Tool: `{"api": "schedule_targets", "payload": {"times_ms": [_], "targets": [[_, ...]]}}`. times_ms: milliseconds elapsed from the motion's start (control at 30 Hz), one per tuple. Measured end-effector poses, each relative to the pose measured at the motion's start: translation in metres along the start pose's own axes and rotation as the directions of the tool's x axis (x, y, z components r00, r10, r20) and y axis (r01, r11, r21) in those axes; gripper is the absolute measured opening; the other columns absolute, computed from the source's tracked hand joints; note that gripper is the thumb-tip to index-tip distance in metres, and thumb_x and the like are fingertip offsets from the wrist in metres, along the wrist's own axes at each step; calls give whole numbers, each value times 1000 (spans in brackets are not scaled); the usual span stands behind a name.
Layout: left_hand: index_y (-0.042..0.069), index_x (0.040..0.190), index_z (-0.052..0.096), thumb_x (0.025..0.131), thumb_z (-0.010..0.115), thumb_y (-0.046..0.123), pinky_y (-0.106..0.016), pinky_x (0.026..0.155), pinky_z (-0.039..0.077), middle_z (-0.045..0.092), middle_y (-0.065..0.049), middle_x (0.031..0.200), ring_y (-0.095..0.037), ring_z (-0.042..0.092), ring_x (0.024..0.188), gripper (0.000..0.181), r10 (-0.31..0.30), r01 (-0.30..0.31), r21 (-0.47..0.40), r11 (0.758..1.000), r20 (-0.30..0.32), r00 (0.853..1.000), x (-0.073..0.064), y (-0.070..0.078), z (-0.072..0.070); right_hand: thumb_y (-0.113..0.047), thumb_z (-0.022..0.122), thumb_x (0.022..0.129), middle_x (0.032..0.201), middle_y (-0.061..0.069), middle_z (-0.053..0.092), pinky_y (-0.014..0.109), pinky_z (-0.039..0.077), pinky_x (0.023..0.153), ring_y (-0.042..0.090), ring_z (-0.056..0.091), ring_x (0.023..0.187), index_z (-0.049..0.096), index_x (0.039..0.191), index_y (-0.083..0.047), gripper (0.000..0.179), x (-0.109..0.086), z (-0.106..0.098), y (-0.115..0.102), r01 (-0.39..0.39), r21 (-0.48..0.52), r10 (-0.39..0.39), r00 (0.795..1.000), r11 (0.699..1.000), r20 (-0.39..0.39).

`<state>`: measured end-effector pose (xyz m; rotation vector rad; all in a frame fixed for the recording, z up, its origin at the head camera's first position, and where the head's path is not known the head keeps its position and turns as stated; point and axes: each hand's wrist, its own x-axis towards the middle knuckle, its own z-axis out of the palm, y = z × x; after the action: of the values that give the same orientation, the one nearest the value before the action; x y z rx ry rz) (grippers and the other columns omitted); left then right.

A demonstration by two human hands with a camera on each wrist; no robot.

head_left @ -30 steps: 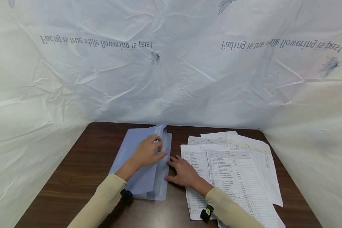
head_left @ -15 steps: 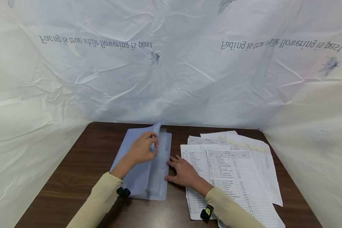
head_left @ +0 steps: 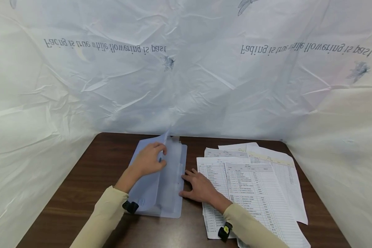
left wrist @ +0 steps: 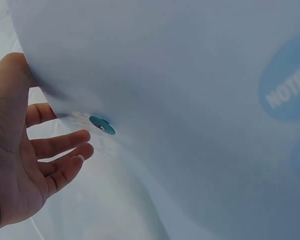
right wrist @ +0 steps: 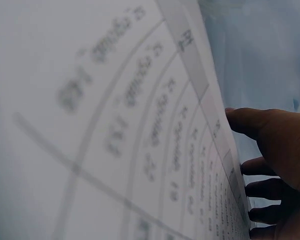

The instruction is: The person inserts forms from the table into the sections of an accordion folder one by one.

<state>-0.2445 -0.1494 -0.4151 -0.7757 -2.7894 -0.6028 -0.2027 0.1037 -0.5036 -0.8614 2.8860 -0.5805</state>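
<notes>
Up close from the left wrist, a round blue patch lettered NOTE, illegible from the head, plus a teal snap, barely a speck there; from the right wrist, blurred print on a white sheet filling most of the view; from the head alone, both sleeves and the whole layout! Now to the blue folder, left of centre with its cover tilted up: gripped at the cover's free edge by the curled fingers of the left hand, thumb and one finger partly hidden behind the plastic; touched along its right border by the right hand, fingers spread, grasping nothing; next, overlapping printed sheets, just right of the folder, partly under the right sleeve; beneath, a dark brown wooden table; all round, wrinkled pale sheeting with upside-down lettering and blue flowers.
</notes>
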Motion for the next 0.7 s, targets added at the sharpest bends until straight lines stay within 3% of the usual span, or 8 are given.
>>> {"api": "schedule_targets", "payload": {"times_ms": [133,233,533,700], "targets": [[14,98,63,84,70,18,-34,59,39,62,-2,85,-15,44,61,16,6,-6,-11,1000,5,1000,1,-2,-6,-56,73,89,154,14,48,56,39,111,41,37,146,60,142,-12,70,0,0,0,-6,3,6,1000,1000,3],[14,99,62,85,70,20,-32,52,35,50,-1,70,-13,36,52,18,-1,2,-18,1000,14,1000,1,-2,-10,-56,72,90,155,14,48,56,39,111,40,37,147,60,143,-12,71,1,0,0,-11,1,11,1000,1000,7],[13,95,60,83,76,22,-38,72,44,61,-5,92,-20,54,80,22,57,-58,-56,997,-22,998,0,-10,-16,-56,73,88,154,13,49,55,39,111,40,38,146,61,142,-12,70,1,-2,-1,-15,-6,15,1000,1000,5],[9,99,62,83,76,20,-38,74,46,64,-6,93,-23,58,83,24,32,-32,-114,993,-1,999,-2,-13,-17,-56,74,88,153,14,49,55,39,112,41,38,146,61,141,-11,71,1,-3,-2,-11,4,11,1000,1000,3]]}}
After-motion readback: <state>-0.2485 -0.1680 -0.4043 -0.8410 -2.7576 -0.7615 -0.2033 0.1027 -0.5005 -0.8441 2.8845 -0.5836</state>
